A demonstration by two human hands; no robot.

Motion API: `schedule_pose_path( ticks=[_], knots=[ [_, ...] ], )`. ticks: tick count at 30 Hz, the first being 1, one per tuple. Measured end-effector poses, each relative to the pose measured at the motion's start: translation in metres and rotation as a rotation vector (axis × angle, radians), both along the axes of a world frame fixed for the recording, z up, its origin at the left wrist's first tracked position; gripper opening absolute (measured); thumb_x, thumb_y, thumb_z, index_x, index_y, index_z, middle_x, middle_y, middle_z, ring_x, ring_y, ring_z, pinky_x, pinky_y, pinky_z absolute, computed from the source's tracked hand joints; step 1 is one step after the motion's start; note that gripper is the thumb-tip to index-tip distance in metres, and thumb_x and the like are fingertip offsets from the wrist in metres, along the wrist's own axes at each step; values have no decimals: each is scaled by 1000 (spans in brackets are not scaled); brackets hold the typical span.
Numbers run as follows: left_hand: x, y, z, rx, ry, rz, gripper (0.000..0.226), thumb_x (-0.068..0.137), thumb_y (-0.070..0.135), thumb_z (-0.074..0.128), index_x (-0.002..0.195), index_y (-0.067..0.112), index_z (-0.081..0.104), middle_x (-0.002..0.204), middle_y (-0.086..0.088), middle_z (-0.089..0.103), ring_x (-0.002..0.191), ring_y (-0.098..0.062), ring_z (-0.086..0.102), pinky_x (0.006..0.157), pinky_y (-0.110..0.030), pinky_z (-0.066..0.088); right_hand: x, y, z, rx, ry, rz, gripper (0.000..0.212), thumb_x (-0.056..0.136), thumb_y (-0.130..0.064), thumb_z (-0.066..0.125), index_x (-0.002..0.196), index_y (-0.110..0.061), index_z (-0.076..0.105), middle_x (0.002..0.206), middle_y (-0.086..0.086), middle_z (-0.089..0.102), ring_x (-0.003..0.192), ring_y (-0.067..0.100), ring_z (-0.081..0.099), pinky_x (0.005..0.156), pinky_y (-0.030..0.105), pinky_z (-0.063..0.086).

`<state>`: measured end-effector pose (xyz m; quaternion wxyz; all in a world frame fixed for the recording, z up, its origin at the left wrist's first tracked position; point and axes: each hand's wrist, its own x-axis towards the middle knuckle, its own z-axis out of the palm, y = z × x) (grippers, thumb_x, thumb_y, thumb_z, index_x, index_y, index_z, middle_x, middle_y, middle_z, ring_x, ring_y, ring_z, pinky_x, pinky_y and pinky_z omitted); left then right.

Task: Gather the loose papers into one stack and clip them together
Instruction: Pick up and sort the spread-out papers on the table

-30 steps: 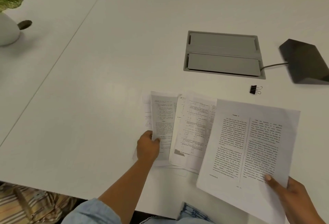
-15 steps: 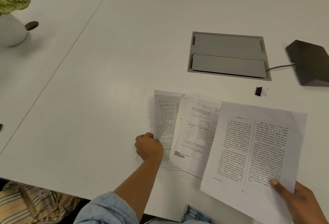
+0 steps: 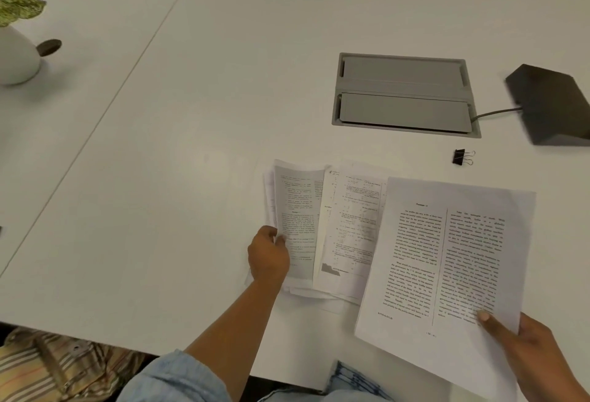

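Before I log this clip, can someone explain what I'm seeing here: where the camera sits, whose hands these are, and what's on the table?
There is no machine: a person works with bare hands, and the one picture comes from a camera worn on their head, looking down. The left hand pinches the edge of a fanned pile of printed white sheets lying on the white table. The right hand holds one large two-column printed page, thumb on top, overlapping the pile. Beyond the papers lies a small black binder clip, untouched. Further back are a grey flip-lid cable box set into the table, a dark wedge-shaped device with a cord, and at far left a white plant pot.
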<state>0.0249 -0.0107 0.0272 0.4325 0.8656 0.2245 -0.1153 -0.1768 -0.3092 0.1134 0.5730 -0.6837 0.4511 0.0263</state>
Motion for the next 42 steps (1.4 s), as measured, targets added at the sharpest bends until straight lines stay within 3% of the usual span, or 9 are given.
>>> schedule_pose_path(
  ticks=[5, 9, 13, 19, 23, 27, 34, 37, 42],
  knots=[
    [-1, 12, 9, -84, -15, -20, 29, 98, 17, 57, 127, 17, 54, 108, -2, 66, 94, -28, 68, 84, -43, 60, 2, 0, 0, 72, -51, -10, 28, 88, -14, 65, 113, 0, 65, 105, 20, 72, 83, 27, 68, 87, 44, 48],
    [-2, 27, 19, -47, -62, -31, 19, 102, 22, 49, 111, 17, 64, 106, -4, 70, 88, -26, 67, 76, -34, 59, 3, 0, -5, 63, -45, 2, 38, 70, -35, 72, 100, -14, 68, 81, -7, 79, 82, 27, 72, 76, 37, 57],
    [-6, 48, 35, 20, -116, -21, 19, 100, 26, 54, 112, 16, 64, 100, -2, 67, 85, -25, 65, 69, -29, 55, 3, 1, -7, 92, -67, -8, 17, 87, -18, 66, 104, -12, 66, 76, -14, 78, 90, 33, 70, 85, 42, 51],
    [-12, 47, 36, 36, -87, -135, 22, 94, 30, 64, 107, 13, 62, 88, -3, 68, 77, -22, 69, 59, -25, 56, -1, 1, -14, 167, -107, 60, 93, 26, -74, 83, 98, -17, 69, 88, -5, 79, 77, 21, 76, 80, 38, 54],
    [-18, 32, 28, -26, 41, -225, 40, 93, 35, 63, 124, 10, 63, 100, -5, 73, 86, -23, 71, 77, -41, 62, 5, 12, -11, 153, -131, 58, 41, 71, -37, 77, 104, -13, 68, 83, -7, 79, 71, 16, 76, 75, 36, 54],
    [-26, 21, 46, 5, -127, -223, 23, 99, 27, 55, 115, 15, 67, 95, 4, 69, 77, -10, 66, 59, -11, 51, 9, 15, -10, 165, -93, 60, 12, 88, -16, 65, 98, -18, 70, 90, -1, 79, 74, 19, 76, 79, 39, 55],
    [-24, 50, 72, -18, -261, -104, 11, 95, 24, 63, 89, 16, 67, 78, 10, 68, 66, -6, 65, 48, -7, 46, 14, 26, -6, 180, -80, 75, 45, 63, -43, 75, 99, -16, 71, 98, 7, 78, 78, 24, 76, 83, 44, 54],
    [-21, 71, 74, -21, -237, -91, 8, 93, 24, 65, 93, 16, 63, 82, 9, 67, 71, -8, 67, 49, -11, 48, 12, 27, -10, 196, -79, 97, 85, 35, -71, 84, 99, -17, 71, 92, 1, 79, 79, 24, 76, 80, 41, 55],
    [-22, 103, 71, 22, -188, -90, 13, 100, 28, 54, 107, 18, 58, 89, -5, 71, 76, -22, 70, 55, -21, 48, 13, 26, -14, 207, -82, 89, 93, 23, -72, 84, 96, -17, 71, 90, 0, 79, 75, 19, 76, 61, 25, 60]
  ],
)
